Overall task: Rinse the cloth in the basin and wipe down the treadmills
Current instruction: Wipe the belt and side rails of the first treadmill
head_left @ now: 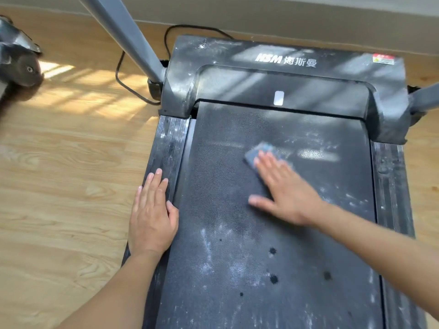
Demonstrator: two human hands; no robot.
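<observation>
A dusty black treadmill (273,233) fills the view on a wooden floor (66,186), its motor cover at twelve o'clock. The right hand (285,188), blurred, lies flat with fingers spread, its grip wide, pressing a blue-grey cloth (261,150) onto the belt near centre. At nine o'clock the left hand (152,214) rests palm-down, open, on the side rail (171,138).

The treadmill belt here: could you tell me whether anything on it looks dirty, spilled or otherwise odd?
Yes. The belt carries pale dusty smears near its middle and right edge, plus several dark splatter spots nearer the camera. The right hand presses a cloth farther up; those marks are unwiped.
</observation>
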